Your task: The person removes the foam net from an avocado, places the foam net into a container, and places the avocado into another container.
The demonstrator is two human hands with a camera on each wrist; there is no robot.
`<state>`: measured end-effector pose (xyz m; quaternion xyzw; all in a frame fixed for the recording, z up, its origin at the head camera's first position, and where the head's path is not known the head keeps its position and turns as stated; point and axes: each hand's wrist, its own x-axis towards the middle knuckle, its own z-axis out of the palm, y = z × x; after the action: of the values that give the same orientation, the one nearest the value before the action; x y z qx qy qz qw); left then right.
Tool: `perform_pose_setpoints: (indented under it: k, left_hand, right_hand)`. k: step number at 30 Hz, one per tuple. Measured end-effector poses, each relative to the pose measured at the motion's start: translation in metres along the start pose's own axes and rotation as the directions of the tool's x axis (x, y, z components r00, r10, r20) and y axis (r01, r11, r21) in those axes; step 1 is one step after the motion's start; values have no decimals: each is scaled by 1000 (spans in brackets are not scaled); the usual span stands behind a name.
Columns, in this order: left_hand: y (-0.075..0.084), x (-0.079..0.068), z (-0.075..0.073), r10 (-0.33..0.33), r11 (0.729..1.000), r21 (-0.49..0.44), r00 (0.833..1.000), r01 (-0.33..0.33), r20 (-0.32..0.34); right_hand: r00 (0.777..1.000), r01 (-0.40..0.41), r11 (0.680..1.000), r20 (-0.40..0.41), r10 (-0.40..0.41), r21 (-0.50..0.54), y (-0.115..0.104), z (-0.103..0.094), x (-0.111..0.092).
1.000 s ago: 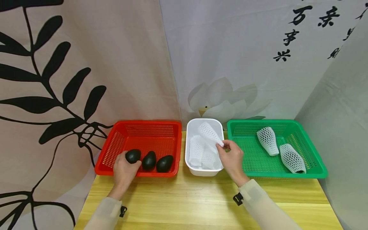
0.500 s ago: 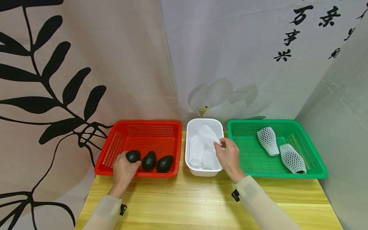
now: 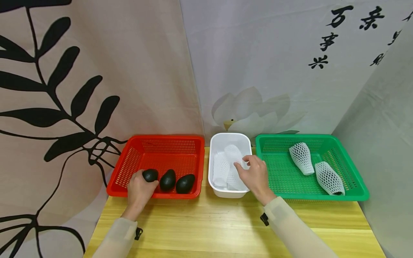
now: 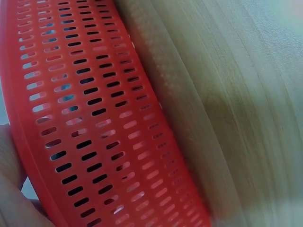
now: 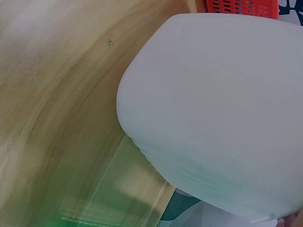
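Observation:
In the head view my left hand (image 3: 140, 190) grips the leftmost dark avocado (image 3: 150, 175) in the front left of the red basket (image 3: 171, 148). Two more avocados, a middle one (image 3: 167, 180) and a right one (image 3: 185, 184), lie beside it. My right hand (image 3: 256, 176) hovers over the right side of the white bin (image 3: 229, 194), thumb and forefinger apart and nothing between them. White foam net sleeves (image 3: 233, 154) lie inside that bin. The left wrist view shows the red basket's slotted wall (image 4: 94, 118); the avocado is hidden there. The bin's outer wall (image 5: 208, 94) fills the right wrist view.
A green basket (image 3: 274, 168) stands at the right with two netted items, a rear one (image 3: 302, 157) and a front one (image 3: 329, 178); dark flesh shows at the front one's end. All three containers stand on a wooden table (image 3: 206, 229), against a fabric backdrop (image 3: 258, 71).
My right hand has let go of the foam net sleeve it was pinching, which has dropped back into the white bin. The hand shifted slightly left. The left hand has stayed on its avocado.

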<state>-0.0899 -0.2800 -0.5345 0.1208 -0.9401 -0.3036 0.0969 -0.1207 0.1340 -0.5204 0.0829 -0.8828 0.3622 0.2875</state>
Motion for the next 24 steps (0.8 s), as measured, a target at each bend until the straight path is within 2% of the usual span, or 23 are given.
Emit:
perform_pose_setpoints:
  k: [4, 8, 15, 19, 24]
  left_hand:
    - [0, 1, 0, 3, 1000, 23, 1000, -3, 9]
    - [1, 2, -1, -8, 999, 41, 1000, 7, 26]
    - [2, 4, -3, -27, 997, 68, 997, 22, 74]
    - [2, 4, -3, -46, 997, 70, 993, 39, 105]
    - [1, 6, -3, -54, 995, 86, 989, 43, 136]
  right_hand:
    - [997, 75, 997, -21, -75, -5, 1, 0, -2]
    - [992, 117, 993, -53, -117, 6, 2, -2, -3]
    - [971, 191, 981, -155, -184, 36, 7, -12, -1]
    - [961, 215, 976, -187, -203, 46, 13, -20, 1]
    - [963, 200, 979, -190, -190, 34, 25, -35, 0]
